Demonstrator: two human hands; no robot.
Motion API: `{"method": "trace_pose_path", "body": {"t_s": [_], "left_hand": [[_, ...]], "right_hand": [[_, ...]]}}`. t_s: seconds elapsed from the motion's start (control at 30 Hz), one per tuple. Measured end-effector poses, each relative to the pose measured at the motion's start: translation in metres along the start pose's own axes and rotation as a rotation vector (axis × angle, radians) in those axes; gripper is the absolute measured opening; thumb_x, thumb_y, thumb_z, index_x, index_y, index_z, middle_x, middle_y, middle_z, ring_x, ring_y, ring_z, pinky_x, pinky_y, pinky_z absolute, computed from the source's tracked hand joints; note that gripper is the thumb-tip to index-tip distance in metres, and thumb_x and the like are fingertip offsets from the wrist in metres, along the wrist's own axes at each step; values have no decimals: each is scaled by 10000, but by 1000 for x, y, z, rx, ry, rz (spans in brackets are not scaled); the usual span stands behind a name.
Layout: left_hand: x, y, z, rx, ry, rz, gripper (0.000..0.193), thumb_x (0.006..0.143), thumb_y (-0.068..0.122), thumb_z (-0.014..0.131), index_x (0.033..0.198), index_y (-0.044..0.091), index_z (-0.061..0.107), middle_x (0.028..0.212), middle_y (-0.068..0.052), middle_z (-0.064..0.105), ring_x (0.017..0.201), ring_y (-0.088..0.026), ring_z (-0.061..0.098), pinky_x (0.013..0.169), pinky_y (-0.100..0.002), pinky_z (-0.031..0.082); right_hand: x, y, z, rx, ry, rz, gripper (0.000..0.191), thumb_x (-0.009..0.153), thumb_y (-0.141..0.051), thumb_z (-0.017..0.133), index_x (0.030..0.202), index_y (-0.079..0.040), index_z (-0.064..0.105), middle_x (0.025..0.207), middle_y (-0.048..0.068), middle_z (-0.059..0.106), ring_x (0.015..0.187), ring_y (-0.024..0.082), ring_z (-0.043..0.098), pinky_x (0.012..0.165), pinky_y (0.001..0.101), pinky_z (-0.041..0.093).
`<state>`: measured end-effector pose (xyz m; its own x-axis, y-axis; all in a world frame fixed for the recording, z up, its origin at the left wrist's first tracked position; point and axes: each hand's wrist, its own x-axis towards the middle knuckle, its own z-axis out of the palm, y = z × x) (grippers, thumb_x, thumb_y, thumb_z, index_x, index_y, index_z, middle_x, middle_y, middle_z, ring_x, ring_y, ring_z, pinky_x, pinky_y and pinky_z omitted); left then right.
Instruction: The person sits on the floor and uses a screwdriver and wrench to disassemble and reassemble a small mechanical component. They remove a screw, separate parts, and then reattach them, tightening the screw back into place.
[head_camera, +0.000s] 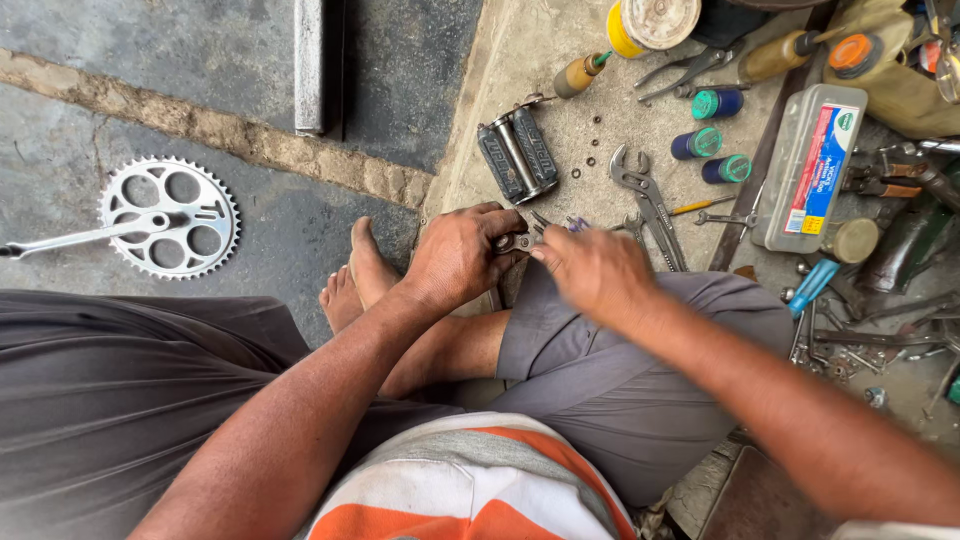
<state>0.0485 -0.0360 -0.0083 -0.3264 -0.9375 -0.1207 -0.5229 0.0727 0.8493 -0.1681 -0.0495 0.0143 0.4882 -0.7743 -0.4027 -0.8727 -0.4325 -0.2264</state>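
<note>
At centre frame the left hand (455, 255) fingers pinch a small metal part (513, 241); it seems stiff, light, maybe greasy. Right hand (590, 270) is blurred; grip unclear.

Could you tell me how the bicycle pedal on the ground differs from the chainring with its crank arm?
The pedal is dark, blocky and compact; the chainring is bright silver, flat, round and toothed, with a long crank arm. The pedal lies on the pale slab near the tools; the chainring lies on the dark floor, apart. Neither is touched by the hands.
</note>
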Motion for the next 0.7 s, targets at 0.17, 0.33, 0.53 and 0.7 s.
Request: {"method": "trace_pose_path", "body": {"t_s": [0.17, 0.33, 0.53, 0.7], "left_hand": [[0, -2, 3, 10, 58, 43, 355, 746, 163, 795, 1090, 124, 719, 1042, -89, 725, 899, -344, 720, 760, -442, 578], [-3, -2, 3, -17, 39, -7, 306, 794, 196, 794, 1086, 129, 735, 1023, -103, 728, 890, -353, 718, 753, -450, 573], [-3, -6, 1, -35, 33, 15, 314, 767, 168, 788, 1075, 135, 738, 1019, -103, 732, 889, -344, 722, 752, -443, 574], [-5, -8, -1, -20, -3, 47, 365, 726, 201, 842, 1060, 114, 723, 1011, -110, 729, 899, -352, 713, 755, -439, 573]], "right_hand": [[-19, -41, 47, 513, 251, 276, 356, 1110, -337, 457, 880, -99, 589, 627, 62, 588, 517, 203, 578, 489, 391, 471], [-10, -95, 88, 1658, 396, 769, 416, 1158, -362, 452, 875, -61, 494, 610, 46, 417, 497, 181, 406, 452, 349, 373], [-39, -82, 67, 797, 366, 379, 339, 1127, -303, 479, 904, -68, 576, 688, 76, 603, 613, 216, 607, 602, 386, 505], [-50, -55, 21, 741, 165, 387, 216, 1005, -279, 569, 1014, -69, 619, 739, 128, 668, 689, 300, 686, 623, 402, 537]]}}
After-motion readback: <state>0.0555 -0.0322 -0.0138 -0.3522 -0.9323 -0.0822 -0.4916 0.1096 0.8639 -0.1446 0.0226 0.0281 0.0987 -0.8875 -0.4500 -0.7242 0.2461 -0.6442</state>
